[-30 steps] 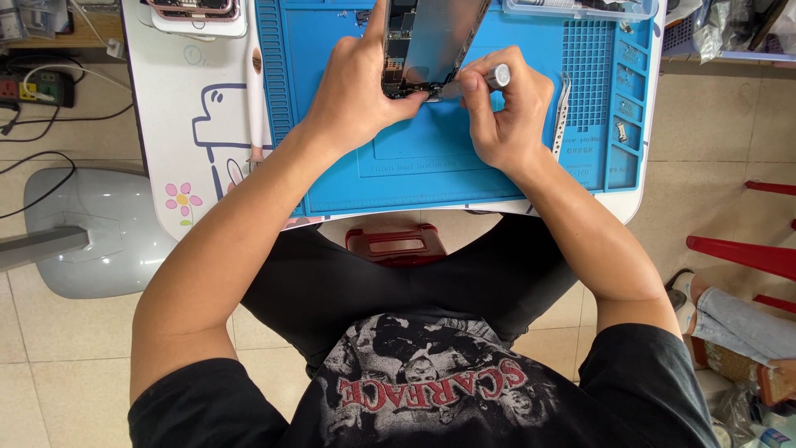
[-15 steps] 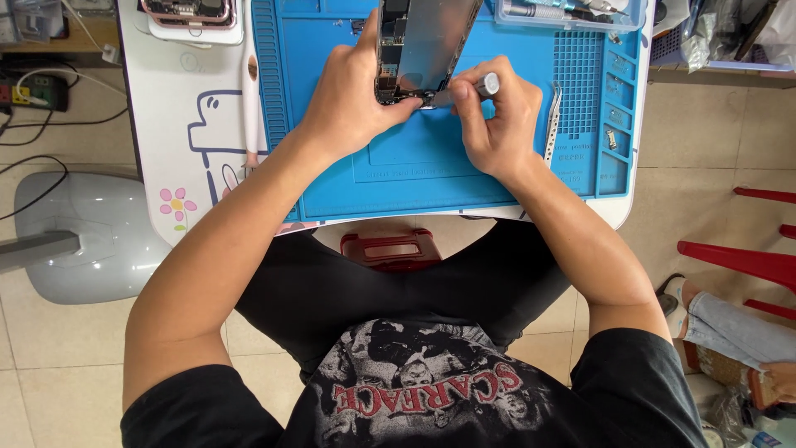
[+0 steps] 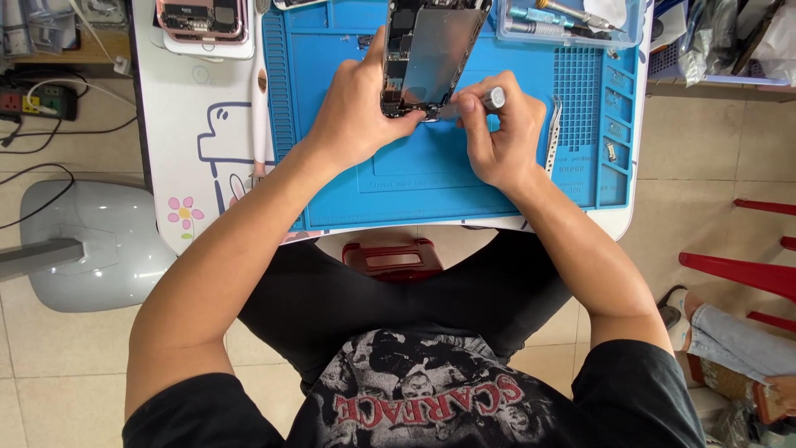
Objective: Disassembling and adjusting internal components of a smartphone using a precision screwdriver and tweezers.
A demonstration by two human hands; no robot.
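Observation:
An opened smartphone [image 3: 427, 54], its insides and metal shield plate showing, lies on a blue repair mat [image 3: 431, 178]. My left hand [image 3: 356, 112] grips the phone's lower left edge with thumb and fingers. My right hand [image 3: 497, 137] holds a small silver-capped screwdriver [image 3: 485, 99], its tip at the phone's bottom edge. Silver tweezers [image 3: 553, 137] lie on the mat just right of my right hand.
A clear tray [image 3: 572, 21] with tools sits at the mat's top right. A second opened pink phone [image 3: 203, 21] lies top left on the white table [image 3: 191, 124]. A grey stand base [image 3: 83, 249], a power strip [image 3: 37, 101] and red chair legs [image 3: 746, 274] surround the table.
The view has shifted slightly downward and the hands sit a little lower in frame. Both hands keep the same hold on the phone and the screwdriver.

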